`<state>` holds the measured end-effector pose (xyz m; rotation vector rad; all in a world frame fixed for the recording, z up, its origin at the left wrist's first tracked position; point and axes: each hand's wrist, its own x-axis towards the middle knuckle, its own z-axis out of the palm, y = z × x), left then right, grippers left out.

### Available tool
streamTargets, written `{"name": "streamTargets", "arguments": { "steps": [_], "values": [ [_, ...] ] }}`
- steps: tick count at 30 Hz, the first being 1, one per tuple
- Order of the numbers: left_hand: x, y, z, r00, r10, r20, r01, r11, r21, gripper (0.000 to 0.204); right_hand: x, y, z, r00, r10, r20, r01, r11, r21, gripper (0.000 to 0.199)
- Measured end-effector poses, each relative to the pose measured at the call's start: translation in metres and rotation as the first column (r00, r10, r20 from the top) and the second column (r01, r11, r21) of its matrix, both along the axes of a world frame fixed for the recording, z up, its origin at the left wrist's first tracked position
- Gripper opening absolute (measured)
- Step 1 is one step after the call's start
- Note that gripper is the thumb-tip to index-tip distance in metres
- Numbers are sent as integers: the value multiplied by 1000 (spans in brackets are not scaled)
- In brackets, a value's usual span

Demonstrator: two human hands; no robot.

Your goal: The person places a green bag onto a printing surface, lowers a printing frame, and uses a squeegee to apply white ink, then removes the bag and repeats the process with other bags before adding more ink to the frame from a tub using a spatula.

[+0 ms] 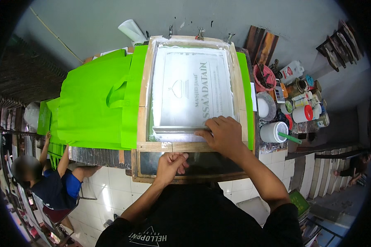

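Observation:
A wooden-framed printing screen (242, 94) lies before me, its white mesh (169, 107) bearing a stencil design with lettering. My right hand (222, 133) grips the right part of a long, straight squeegee (175, 129), which rests across the near end of the mesh. Beneath the screen, a bright green bag (141, 78) shows at both sides. My left hand (172, 166) is just below the near frame edge, over a dark board (210, 162). Its fingers are curled in, with nothing visible in them.
Green bags (90, 99) are piled at left. Metal clamps (200, 33) stand at the screen's far edge. At right are a white tub (273, 132) with a green-handled tool, a pink basin (264, 77) and several paint cans. Another person (55, 185) sits at lower left, handling green bags.

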<state>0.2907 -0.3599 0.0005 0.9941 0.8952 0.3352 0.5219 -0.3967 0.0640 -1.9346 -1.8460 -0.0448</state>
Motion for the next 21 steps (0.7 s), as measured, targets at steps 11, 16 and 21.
{"name": "streamTargets", "arguments": {
  "steps": [11,16,21],
  "values": [
    [-10,17,4,987,-159,14,160,974,-160,26,159,196,-34,985,-88,151,67,989,135,55],
    [-7,11,24,970,168,174,-30,799,-600,41,179,254,15,982,-187,0,181,947,-265,65],
    [8,72,43,877,-370,306,425,895,-136,36,186,267,-3,963,-213,167,235,964,-126,73]
  ]
}}
